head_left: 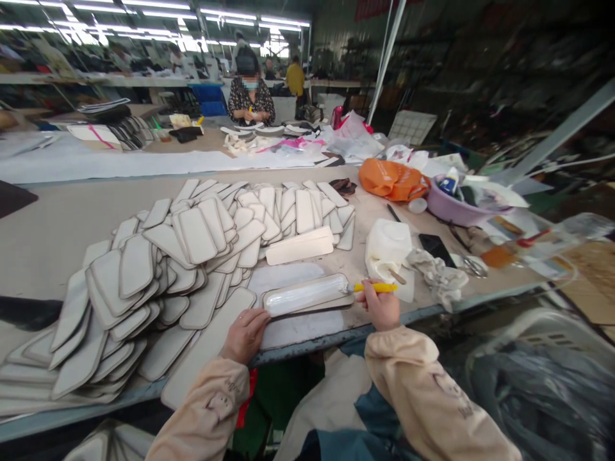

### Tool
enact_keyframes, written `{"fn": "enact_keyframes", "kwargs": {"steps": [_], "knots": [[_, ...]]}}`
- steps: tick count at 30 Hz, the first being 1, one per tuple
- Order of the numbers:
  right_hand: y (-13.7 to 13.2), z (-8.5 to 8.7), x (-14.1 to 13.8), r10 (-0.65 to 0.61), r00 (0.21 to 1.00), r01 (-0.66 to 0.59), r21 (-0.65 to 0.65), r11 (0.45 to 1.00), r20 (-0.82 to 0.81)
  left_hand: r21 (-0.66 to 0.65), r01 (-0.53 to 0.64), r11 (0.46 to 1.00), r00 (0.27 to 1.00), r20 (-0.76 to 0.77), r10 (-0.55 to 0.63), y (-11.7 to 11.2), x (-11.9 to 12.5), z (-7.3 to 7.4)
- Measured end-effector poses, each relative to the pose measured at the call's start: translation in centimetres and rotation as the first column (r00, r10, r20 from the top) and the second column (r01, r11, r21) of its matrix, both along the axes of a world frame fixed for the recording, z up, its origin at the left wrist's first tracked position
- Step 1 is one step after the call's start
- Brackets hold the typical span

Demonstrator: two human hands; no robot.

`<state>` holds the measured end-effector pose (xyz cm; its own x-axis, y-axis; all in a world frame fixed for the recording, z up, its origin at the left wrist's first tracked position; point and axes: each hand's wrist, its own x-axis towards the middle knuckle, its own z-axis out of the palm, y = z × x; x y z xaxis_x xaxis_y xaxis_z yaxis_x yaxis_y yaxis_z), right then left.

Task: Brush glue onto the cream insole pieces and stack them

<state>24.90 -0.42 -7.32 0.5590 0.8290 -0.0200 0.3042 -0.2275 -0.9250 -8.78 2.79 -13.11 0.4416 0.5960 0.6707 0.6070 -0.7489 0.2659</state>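
Observation:
My right hand (382, 306) is closed round the yellow handle of a brush (372, 288). The bristle end rests on the right part of a long, narrow pale panel (307, 294), whose top carries a wet-looking white coat. At the panel's left end, my left hand (247, 331) grips the edge with its fingers together. Beneath lies another dark-edged piece, partly hidden. Just beyond, a bare cream strip (300, 246) leans on a large heap of rounded pale panels (192, 237). A white plastic container (388, 246) with a cut opening stands near the brush.
Right of the container lie a crumpled rag (439, 275), a black phone-like slab (436, 250) and scissors (475, 266). Farther back are an orange bag (394, 179) and a purple basin (466, 208). A co-worker (250, 96) sits across the table. The table's front edge (317, 338) runs below my hands.

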Motion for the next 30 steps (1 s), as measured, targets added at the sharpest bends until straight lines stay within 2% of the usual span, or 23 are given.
{"fn": "enact_keyframes", "kwargs": {"steps": [2, 4, 9, 12, 15, 20, 25, 30], "knots": [[-0.1, 0.4, -1.1, 0.012, 0.999, -0.010, 0.058, 0.998, -0.032, -0.001, 0.002, 1.000, 1.000, 0.006, -0.002, -0.1, 0.0, 0.1], [0.0, 0.8, -3.2, 0.084, 0.987, -0.067, 0.128, 0.990, -0.138, -0.007, 0.000, 1.000, 1.000, 0.009, 0.000, -0.1, 0.1, 0.1], [1.0, 0.9, -10.1, 0.332, 0.850, -0.284, 0.177, 0.942, -0.408, -0.040, -0.008, 0.999, 1.000, -0.020, 0.007, -0.4, 0.1, 0.5], [1.9, 0.1, -13.1, 0.415, 0.796, -0.379, 0.172, 0.909, -0.441, -0.054, -0.018, 0.998, 0.999, -0.038, 0.016, -0.4, 0.2, 0.9], [2.5, -0.7, -14.4, 0.451, 0.789, -0.425, 0.159, 0.891, -0.417, -0.068, -0.021, 0.997, 0.999, -0.048, 0.018, -0.5, 0.2, 1.0], [2.7, -1.4, -13.0, 0.387, 0.839, -0.371, 0.120, 0.921, -0.382, -0.067, -0.003, 0.998, 1.000, -0.022, 0.001, -0.3, 0.1, 0.4], [2.6, -1.3, -8.7, 0.224, 0.922, -0.215, 0.065, 0.974, -0.314, -0.038, 0.022, 0.999, 1.000, 0.009, -0.021, -0.1, -0.1, -0.2], [2.2, -0.9, -4.7, 0.079, 0.966, -0.072, 0.036, 0.997, -0.245, -0.034, 0.012, 0.999, 1.000, -0.010, -0.012, -0.1, -0.3, -0.5]]}}
